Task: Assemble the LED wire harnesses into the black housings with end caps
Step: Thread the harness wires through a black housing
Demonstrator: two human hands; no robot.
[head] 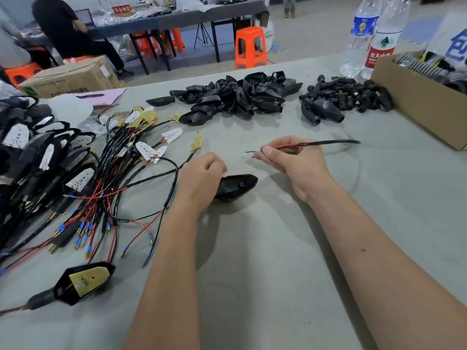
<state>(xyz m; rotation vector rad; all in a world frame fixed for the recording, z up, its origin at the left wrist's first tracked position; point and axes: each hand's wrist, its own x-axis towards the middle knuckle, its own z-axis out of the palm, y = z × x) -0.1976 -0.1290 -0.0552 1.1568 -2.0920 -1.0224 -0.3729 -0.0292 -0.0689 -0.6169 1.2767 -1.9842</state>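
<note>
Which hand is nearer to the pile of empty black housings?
Right. The right hand pinches a wire just below the pile of black housings; the left hand sits lower, gripping one housing.

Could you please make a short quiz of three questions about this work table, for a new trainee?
1. True or false: the right hand pinches a wire end between its fingers.
2. What does the left hand hold on the table? A) a water bottle B) a black housing C) a cardboard box
3. Fill in: the assembled unit near the left edge shows a ____ coloured LED board inside.

Key: 1 true. 2 B, the black housing. 3 yellow.
</note>
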